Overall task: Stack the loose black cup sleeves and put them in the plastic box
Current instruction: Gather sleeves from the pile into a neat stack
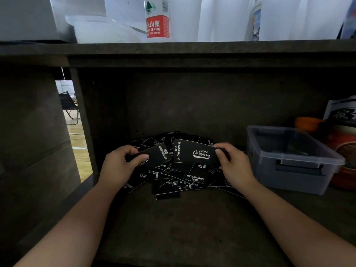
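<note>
A loose heap of flat black cup sleeves (174, 182) with white "Camping Club" print lies on the dark lower shelf. My left hand (120, 164) grips one black sleeve (157, 155) above the heap, thumb on top. My right hand (234, 162) pinches the right end of another sleeve (194, 154), or a thin stack of them, held flat beside the first. The two held sleeves almost meet at the middle. The clear plastic box (289, 170) with a dark latch stands open to the right of my right hand; something dark lies inside.
The shelf's left wall (84, 122) stands close to my left hand. An orange object (306, 123) and printed packages (344, 143) sit behind and right of the box. On the top board (173, 49) stand a water bottle (157, 18) and white containers.
</note>
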`<state>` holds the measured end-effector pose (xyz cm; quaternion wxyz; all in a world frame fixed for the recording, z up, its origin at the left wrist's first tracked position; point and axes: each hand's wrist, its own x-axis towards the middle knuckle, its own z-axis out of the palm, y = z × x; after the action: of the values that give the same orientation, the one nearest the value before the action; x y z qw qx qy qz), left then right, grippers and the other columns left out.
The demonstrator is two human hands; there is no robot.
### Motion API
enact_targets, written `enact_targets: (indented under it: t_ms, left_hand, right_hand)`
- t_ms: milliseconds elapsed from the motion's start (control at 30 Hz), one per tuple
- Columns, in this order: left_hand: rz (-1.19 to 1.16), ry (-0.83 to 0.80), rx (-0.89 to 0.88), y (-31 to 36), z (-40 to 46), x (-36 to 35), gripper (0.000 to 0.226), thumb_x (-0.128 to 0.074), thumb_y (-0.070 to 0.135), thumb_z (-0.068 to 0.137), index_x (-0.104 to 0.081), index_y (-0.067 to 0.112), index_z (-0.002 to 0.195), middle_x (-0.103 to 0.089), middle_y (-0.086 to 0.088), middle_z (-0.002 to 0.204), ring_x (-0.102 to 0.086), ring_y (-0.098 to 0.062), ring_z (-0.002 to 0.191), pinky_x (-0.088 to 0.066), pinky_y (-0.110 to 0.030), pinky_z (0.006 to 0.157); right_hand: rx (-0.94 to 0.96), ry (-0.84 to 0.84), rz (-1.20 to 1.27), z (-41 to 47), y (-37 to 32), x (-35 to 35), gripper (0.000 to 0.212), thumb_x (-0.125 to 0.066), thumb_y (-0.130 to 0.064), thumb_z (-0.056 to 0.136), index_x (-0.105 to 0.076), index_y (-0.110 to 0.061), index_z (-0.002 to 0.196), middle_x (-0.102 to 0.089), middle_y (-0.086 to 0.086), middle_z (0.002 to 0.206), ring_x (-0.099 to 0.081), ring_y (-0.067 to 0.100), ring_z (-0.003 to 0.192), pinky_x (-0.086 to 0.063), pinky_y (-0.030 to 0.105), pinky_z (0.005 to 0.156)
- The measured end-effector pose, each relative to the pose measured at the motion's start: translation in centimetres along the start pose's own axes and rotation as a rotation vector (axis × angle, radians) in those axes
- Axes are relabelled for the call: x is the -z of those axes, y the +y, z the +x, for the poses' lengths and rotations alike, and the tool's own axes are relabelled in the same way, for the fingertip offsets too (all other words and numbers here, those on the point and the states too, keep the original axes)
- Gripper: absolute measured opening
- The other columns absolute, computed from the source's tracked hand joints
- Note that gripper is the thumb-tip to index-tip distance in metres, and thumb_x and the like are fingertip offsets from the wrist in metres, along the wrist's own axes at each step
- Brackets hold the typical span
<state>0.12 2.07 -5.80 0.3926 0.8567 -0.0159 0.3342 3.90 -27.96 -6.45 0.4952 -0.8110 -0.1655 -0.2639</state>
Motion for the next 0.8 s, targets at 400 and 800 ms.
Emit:
enact_targets:
  t_ms: [400,800]
  left_hand:
    - [0.155,0.140,-0.413,-0.1,0.3,-0.2,0.019,-0.076,0.009,0.079,-0.074,0.023,0.092,-0.065,0.013,0.093,-0.050,-0.011,0.097,-0.031,-0.008,0.088]
    - [0.450,-0.246,0.015,-1.3,0.2,-1.3,0.066,-0.057,0.062,0.084,-0.039,0.038,0.143,-0.040,0.006,0.149,-0.023,-0.024,0.138,-0.025,-0.046,0.109]
  right_hand:
    - [-0.050,0.026,0.010,0.1,0.3,0.2,0.019,-0.051,-0.018,0.099,-0.063,-0.032,0.103,-0.062,-0.023,0.096,-0.063,0.006,0.091,-0.057,0.043,0.081]
    - [-0.099,0.101,0.028,0.5,0.8,0.4,0.019,-0.051,-0.018,0.099,-0.065,-0.029,0.104,-0.060,-0.026,0.094,-0.062,0.005,0.094,-0.057,0.045,0.081]
